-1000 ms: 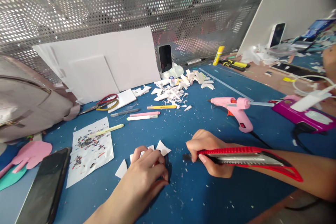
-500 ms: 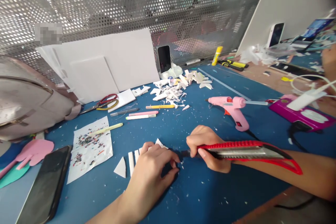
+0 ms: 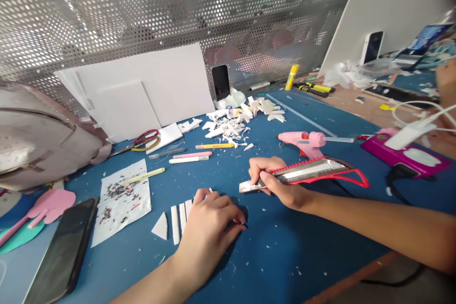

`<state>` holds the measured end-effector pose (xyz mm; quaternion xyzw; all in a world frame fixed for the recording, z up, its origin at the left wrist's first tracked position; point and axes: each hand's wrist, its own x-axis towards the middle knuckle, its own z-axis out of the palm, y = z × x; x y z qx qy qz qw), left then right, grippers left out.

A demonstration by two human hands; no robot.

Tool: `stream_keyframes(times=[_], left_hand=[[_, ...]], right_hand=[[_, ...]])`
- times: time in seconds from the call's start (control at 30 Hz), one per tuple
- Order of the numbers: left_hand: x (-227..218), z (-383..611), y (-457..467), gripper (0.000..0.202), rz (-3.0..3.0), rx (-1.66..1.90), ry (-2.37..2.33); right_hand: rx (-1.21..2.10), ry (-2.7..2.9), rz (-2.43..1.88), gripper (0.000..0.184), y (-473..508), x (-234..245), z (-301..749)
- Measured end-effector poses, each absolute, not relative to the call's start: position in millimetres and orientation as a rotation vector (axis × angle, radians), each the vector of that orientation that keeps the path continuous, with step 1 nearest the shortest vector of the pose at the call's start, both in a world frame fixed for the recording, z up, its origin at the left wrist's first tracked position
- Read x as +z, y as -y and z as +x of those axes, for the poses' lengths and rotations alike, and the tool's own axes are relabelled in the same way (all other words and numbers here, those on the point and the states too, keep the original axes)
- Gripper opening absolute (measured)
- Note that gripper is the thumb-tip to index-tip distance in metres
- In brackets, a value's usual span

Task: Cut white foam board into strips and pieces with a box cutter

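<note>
My right hand point(image 3: 276, 183) is wrapped round a red utility knife point(image 3: 313, 171), held above the blue table point(image 3: 285, 256). The short blade end points left and its handle slants up to the right. My left hand point(image 3: 213, 228) rests on the table with curled fingers, thumb and index tips nearly together; what they pinch, if anything, is too small to make out. Narrow white foam strips point(image 3: 175, 224) lie beside and partly under this hand, with a white triangular piece point(image 3: 160, 226) to their left.
A pink glue gun point(image 3: 302, 140) lies behind the knife, near a purple power strip point(image 3: 402, 154). White scraps point(image 3: 231, 126), several pens point(image 3: 192, 155), scissors point(image 3: 142, 140), a paper with crumbs point(image 3: 123, 199) and a phone point(image 3: 62, 249) surround the hands. White boards point(image 3: 178, 80) lean at the back.
My right hand has lifted the knife up and away from my left hand, bringing its blade end into view. The knife now covers the glue gun's grip. My left hand has barely moved.
</note>
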<state>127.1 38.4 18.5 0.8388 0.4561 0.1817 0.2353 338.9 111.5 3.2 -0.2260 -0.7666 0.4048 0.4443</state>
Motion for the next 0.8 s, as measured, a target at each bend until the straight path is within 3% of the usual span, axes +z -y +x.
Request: stream_keyframes(times=[0.27,0.43,0.8], left_hand=[[17,124,-36,0.015,2.303,0.52,-1.306],[14,124,-35,0.005,2.318,0.529,-1.277],[10,130,-28,0.021,2.534,0.506,-1.153]], right_hand=[[0.999,1.88,-0.553,0.036,-112,4,339],[0.993,1.871,-0.536,0.037,-110,4,338],[0.962,1.858,-0.523,0.039,-109,0,337]])
